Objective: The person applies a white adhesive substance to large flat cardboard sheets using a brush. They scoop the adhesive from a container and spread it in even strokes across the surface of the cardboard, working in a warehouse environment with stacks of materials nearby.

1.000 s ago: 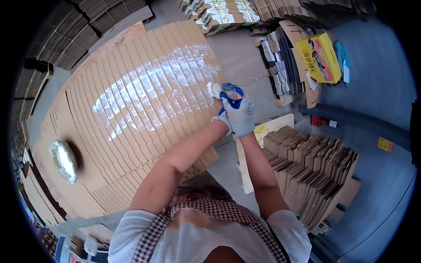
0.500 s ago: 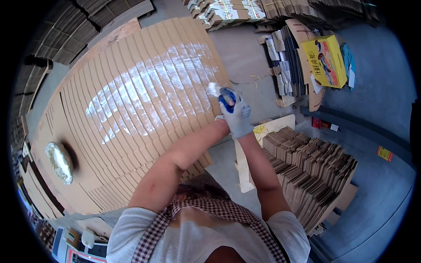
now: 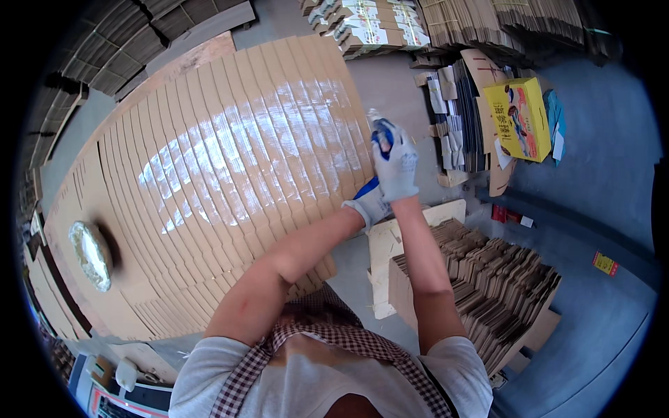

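White-tufted tool (image 3: 374,115) just off the overlapped cardboard sheets (image 3: 230,164)

Head view: my right hand (image 3: 397,164), curled around the tool, had shifted from over the sheets' corner to beyond their right edge; the stroke, I judged, had cleared the glossy patch (image 3: 265,136). My left hand (image 3: 374,202) now showed below it; whether it held anything, I couldn't tell. My left forearm (image 3: 310,244) blocked the near corner. 1 shiny bowl (image 3: 90,256) sat leftward, 1 yellow box (image 3: 518,120) rightward.
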Tool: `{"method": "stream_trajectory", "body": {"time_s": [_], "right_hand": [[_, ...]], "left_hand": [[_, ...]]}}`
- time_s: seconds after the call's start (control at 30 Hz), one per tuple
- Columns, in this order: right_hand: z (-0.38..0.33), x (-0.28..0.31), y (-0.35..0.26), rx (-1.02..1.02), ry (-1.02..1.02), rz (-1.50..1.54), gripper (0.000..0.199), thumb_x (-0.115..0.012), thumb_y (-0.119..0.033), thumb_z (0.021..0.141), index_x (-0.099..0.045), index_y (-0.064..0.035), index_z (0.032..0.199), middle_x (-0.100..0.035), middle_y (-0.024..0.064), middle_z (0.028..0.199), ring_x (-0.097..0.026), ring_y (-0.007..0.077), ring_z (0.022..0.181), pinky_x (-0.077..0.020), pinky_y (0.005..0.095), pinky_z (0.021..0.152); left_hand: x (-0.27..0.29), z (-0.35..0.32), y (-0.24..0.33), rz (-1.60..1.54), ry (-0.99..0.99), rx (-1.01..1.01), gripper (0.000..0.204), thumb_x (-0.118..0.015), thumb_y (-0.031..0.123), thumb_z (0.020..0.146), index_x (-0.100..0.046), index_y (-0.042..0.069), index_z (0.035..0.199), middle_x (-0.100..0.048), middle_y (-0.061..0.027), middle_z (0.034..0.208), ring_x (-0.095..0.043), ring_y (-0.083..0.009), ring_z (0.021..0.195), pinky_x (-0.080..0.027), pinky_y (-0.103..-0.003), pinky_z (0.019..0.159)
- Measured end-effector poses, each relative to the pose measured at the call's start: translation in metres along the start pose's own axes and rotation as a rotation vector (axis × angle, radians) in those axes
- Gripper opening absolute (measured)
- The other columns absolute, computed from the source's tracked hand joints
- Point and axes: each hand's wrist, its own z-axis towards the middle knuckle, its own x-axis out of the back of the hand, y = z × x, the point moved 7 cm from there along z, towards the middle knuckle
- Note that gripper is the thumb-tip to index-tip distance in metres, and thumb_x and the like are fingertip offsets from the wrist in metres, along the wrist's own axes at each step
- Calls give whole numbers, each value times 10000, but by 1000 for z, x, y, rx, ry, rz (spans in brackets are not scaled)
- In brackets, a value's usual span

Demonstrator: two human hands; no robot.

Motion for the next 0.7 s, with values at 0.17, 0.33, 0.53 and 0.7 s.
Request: {"method": "stream_trajectory", "body": {"time_s": [0.17, 0.33, 0.53, 0.7], "right_hand": [[-4, -30, -25, 259, -6, -102, 421, -692, -172, 816, -582, -89, 1214, -650, 168, 1088, -648, 368, 906, -528, 434, 815], [26, -6, 3, -55, 34, 60, 411, -682, -122, 800, -586, -84, 1198, -640, 173, 1098, -627, 385, 969, -517, 420, 852], [39, -38, 3, -90, -133, -44, 395, -683, -117, 808, -584, -75, 1188, -627, 172, 1135, -626, 389, 962, -514, 423, 856], [52, -13, -42, 124, 17, 85, 331, -685, -140, 814, -583, -67, 1121, -618, 183, 1048, -623, 388, 938, -512, 437, 830]], "left_hand": [[-25, -4, -33, -92, -147, 94, 416, -378, 207, 1036, -398, 128, 1444, -443, -99, 1458, -385, -258, 1368, -277, -358, 1153], [-34, 6, -33, -304, -103, 39, 432, -341, 276, 1040, -384, 136, 1446, -427, -99, 1464, -383, -265, 1368, -256, -385, 1162], [-49, 1, -44, -414, -143, 21, 421, -313, 262, 1055, -365, 116, 1446, -427, -113, 1459, -385, -268, 1366, -284, -397, 1151], [-55, 7, -51, -1359, -184, 112, 428, -288, 294, 1058, -360, 161, 1458, -407, -90, 1484, -373, -237, 1382, -279, -363, 1155]]}}
